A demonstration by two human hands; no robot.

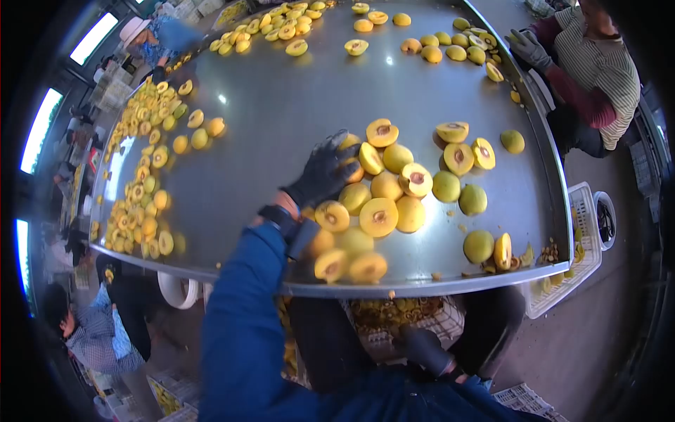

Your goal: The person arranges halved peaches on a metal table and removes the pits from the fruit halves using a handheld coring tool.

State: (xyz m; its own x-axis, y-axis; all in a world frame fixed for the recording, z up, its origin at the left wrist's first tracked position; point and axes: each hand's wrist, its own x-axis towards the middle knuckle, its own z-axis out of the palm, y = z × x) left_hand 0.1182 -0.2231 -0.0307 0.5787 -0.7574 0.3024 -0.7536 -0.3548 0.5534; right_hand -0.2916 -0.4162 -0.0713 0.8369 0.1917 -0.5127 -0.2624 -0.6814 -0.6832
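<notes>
Many fruits [380, 216] near wide table's edge [436, 286], left fingers [329, 151] grasping some, right hand's [424, 349] unclear

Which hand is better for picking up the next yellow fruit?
Probably the left hand: it's over the table, at the yellow fruit, while the right hand is down below the table's near edge.

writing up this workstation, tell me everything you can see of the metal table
The metal table is broad, grey and shiny, with bright reflections on its top and a raised rim along the near and right edges. Its far end runs out of the picture. Yellow fruit, halved and whole, lies on it in clusters, crowded along the left side; small scraps lie near the near right corner. The gloved left hand reaches over it.
</notes>
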